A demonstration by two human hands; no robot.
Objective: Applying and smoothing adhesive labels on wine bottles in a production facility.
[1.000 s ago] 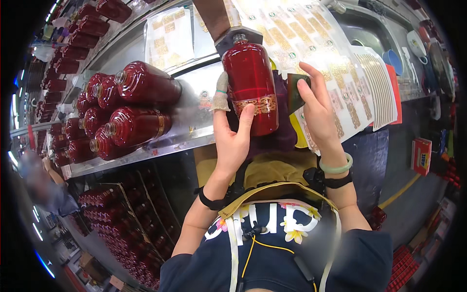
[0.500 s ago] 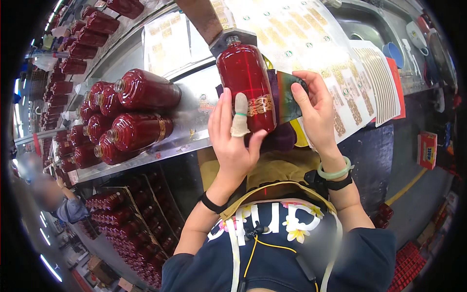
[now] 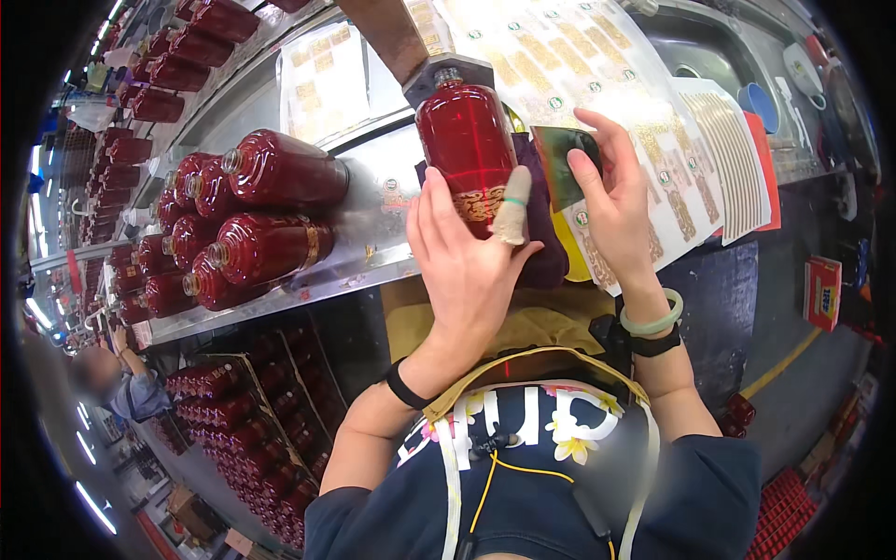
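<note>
A red glass bottle (image 3: 467, 135) lies with its neck against a metal V-shaped rest (image 3: 448, 70), on dark purple cloth (image 3: 546, 266). A gold ornamental band (image 3: 479, 203) runs round its lower part. My left hand (image 3: 467, 271) lies over the bottle's near end, fingers stretched and apart. Its index finger wears a beige finger cot (image 3: 513, 210) and touches the right side of the band. Just right of the bottle, my right hand (image 3: 618, 196) pinches a thin, glossy dark-green card (image 3: 565, 163) between thumb and fingers. The card stands clear of the glass.
Several red bottles (image 3: 285, 168) lie on the metal bench to the left. Beyond my right hand are sheets of gold labels (image 3: 569, 65), with a sink (image 3: 700, 56) farther off. Stacked bottles (image 3: 229, 420) stand below left, near another person (image 3: 135, 392).
My left index finger has slid right across the gold band, and the hand has shifted right with it. My right hand has drawn the green card slightly away from the bottle.
</note>
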